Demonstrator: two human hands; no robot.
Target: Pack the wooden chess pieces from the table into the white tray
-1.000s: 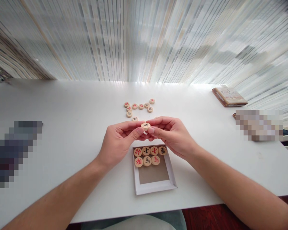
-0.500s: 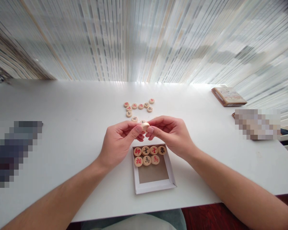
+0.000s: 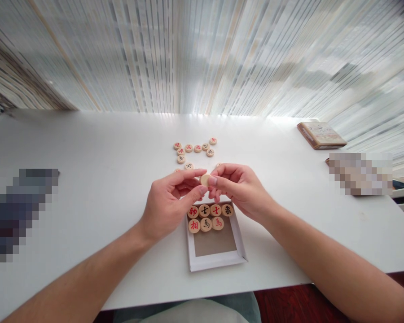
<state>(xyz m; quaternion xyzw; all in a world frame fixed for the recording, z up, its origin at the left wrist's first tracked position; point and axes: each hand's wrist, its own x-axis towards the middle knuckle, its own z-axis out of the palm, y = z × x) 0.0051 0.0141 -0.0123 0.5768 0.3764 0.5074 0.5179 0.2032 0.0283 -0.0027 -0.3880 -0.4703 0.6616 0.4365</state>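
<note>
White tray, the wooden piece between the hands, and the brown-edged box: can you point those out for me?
White tray (image 3: 218, 261): head view, on its near rim.
Wooden piece (image 3: 204, 180): head view, on its blank face.
Brown-edged box (image 3: 324, 133): head view, on its top.

Seven round wooden pieces (image 3: 206, 224) with red or black characters lie in one square white tray (image 3: 215, 243), at least eleven beyond it.

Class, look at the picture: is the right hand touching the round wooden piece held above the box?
Touching. The head view shows the right hand's thumb pressed against the edge of the plain-faced piece.
</note>
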